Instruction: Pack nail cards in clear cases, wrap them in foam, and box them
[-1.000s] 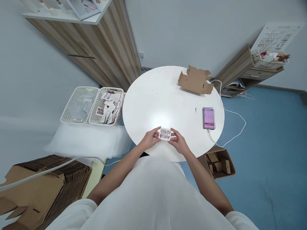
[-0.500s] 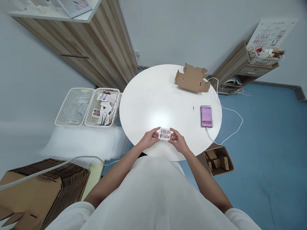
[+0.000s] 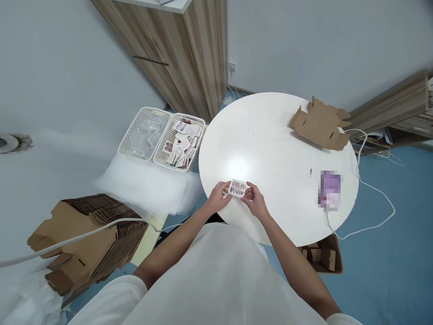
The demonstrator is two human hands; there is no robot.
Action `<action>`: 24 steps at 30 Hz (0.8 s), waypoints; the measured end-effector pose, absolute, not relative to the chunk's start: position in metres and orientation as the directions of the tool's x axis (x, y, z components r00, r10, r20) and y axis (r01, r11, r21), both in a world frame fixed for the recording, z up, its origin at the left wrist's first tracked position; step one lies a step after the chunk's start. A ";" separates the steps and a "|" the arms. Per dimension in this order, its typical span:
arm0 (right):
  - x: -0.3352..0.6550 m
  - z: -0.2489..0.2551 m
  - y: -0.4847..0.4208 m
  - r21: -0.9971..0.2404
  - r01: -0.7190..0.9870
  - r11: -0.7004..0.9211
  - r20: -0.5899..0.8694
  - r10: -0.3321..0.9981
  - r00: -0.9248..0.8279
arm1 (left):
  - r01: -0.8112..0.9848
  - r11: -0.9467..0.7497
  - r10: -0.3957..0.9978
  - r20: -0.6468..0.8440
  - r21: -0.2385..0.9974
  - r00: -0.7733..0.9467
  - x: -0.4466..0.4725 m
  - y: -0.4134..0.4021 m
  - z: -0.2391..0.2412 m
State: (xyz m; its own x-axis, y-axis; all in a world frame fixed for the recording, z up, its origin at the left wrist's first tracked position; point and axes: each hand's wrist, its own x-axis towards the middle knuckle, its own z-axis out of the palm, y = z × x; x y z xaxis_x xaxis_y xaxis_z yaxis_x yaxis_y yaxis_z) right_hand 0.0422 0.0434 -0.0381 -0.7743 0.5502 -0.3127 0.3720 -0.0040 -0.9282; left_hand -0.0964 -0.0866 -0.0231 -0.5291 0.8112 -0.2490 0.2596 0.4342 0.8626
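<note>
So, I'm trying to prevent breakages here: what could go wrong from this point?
The left hand and right hand hold the small nail tray only by its ends, so it might slip if either grip loosens. The white cable loops past the edge of the round table, so a snag could tug the blurred purple item it runs to.

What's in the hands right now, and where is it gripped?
A small white card with nail-shaped pieces, held at its two short ends: left hand on the left edge, right hand on the right.
</note>
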 end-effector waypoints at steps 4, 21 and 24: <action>-0.013 -0.044 0.038 -0.910 0.414 0.023 -0.343 0.519 -0.783 | 0.259 0.524 0.758 -0.306 0.811 -0.576 -0.138 -0.093 -0.033; -0.124 -0.073 0.022 -0.721 0.636 0.277 -0.398 0.585 -0.706 | 0.275 0.624 0.703 -0.373 0.731 -0.606 -0.225 -0.092 -0.069; -0.120 -0.070 0.015 -0.717 0.652 0.246 -0.406 0.612 -0.678 | 0.249 0.630 0.692 -0.388 0.736 -0.608 -0.222 -0.095 -0.068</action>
